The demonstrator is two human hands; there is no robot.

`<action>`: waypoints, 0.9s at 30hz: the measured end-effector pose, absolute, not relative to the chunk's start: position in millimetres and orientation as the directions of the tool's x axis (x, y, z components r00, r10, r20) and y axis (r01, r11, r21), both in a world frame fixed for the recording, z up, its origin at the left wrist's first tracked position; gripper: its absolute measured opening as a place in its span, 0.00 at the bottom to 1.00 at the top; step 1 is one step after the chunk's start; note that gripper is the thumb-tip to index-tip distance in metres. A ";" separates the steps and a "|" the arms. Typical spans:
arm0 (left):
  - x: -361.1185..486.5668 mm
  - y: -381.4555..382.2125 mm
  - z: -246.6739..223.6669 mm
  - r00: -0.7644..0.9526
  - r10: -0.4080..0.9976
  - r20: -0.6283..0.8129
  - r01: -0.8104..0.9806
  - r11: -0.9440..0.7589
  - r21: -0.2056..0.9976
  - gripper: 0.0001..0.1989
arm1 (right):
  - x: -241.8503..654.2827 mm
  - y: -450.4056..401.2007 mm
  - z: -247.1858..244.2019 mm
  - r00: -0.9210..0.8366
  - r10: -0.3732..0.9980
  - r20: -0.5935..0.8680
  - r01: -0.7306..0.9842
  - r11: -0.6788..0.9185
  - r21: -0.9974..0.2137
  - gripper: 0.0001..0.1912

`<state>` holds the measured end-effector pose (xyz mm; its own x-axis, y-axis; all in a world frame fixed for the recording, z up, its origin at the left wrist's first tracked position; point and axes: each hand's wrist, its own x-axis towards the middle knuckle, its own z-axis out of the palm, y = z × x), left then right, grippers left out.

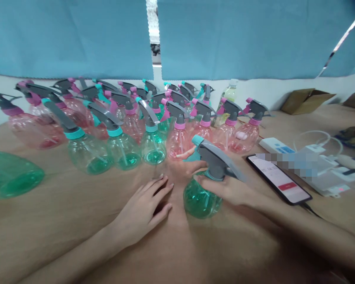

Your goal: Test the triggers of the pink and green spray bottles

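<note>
Green bottle (14, 175) cut off by left edge; right hand (225, 188) partly hides held sprayer (201, 199); phone (279, 179) partly blurred.

Dim, soft light; glare in the curtain (77, 39) gap (154, 27), top centre; shadow below the right arm (298, 222), lower right; slight blur; left-edge bottle (12, 173) stretched.

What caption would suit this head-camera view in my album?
Right hand gripping a green spray bottle near its neck, left hand beside it, facing a crowd of pink and green spray bottles.
</note>
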<state>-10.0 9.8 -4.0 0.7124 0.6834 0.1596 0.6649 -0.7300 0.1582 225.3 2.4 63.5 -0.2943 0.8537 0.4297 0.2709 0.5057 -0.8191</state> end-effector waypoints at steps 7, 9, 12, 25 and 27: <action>-10.4 9.1 -2.9 0.710 0.687 0.157 0.671 -0.727 0.149 0.23 | 222.5 2.4 64.5 -0.301 0.825 0.478 0.247 0.552 -0.797 0.23; -10.5 8.9 -2.4 0.707 0.689 0.159 0.671 -0.725 0.155 0.23 | 222.8 2.7 63.7 -0.323 0.825 0.464 0.217 0.542 -0.812 0.22; -10.4 8.8 -2.6 0.703 0.693 0.159 0.674 -0.721 0.163 0.23 | 224.2 3.3 61.3 -0.355 0.830 0.431 0.180 0.513 -0.839 0.22; -10.6 -0.5 4.9 0.682 0.709 0.178 0.634 -0.695 0.338 0.26 | 211.0 4.0 53.8 -0.382 0.815 0.437 0.146 0.520 -0.842 0.25; -12.3 -6.6 8.5 0.674 0.704 0.224 0.593 -0.696 0.405 0.32 | 197.8 3.6 55.7 -0.377 0.805 0.458 0.142 0.539 -0.830 0.23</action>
<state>-12.3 -6.6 8.5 0.6741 0.7038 0.2239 0.5927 -0.6964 0.4045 197.8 3.6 55.7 -0.3770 0.8049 0.4583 0.1422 0.5392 -0.8301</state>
